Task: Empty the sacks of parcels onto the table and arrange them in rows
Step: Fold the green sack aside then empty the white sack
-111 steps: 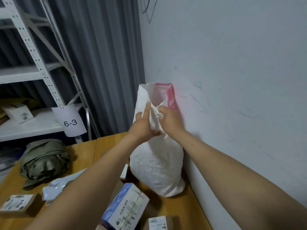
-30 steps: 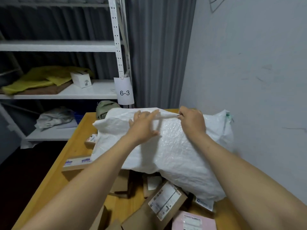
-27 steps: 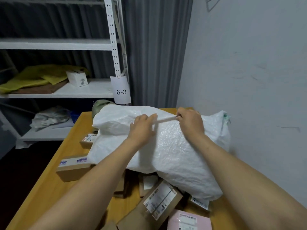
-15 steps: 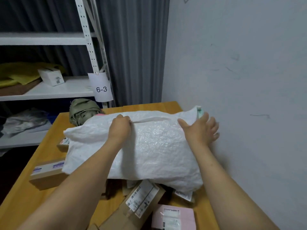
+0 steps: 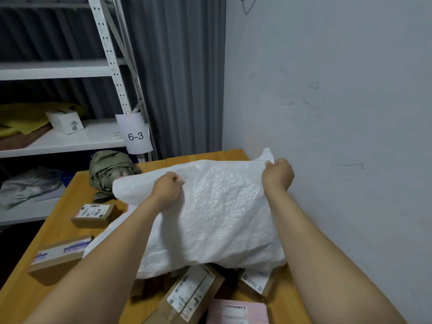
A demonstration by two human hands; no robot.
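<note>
— Where's the sack?
— The white sack [image 5: 217,213] lies on its side across the table [image 5: 67,202], on top of parcels. Your left hand [image 5: 167,190] is fisted on a fold at its top edge. Your right hand [image 5: 278,176] grips the top-rt corner, just beside the wall [image 5: 339,113].
— Room to move?
— Tight on the rt: the wall runs along that table edge. There's bare wood at the far edge behind the sack, plus a bare strip along the left edge.
— What's in the way?
— An olive bundle [image 5: 112,169] sits just behind the sack's left corner. The rack [image 5: 70,139] w/ tag "6-3" [image 5: 136,134] stands beyond the table.
— Count?
— 1 white sack, 1 olive bundle, 5 parcels in view. On the left are a labelled box [image 5: 93,215] and a blue-taped box [image 5: 58,256]. A long brown box [image 5: 189,298] and a small box [image 5: 257,281] poke out from under the sack. A pink mailer [image 5: 236,312] is nearest you.
</note>
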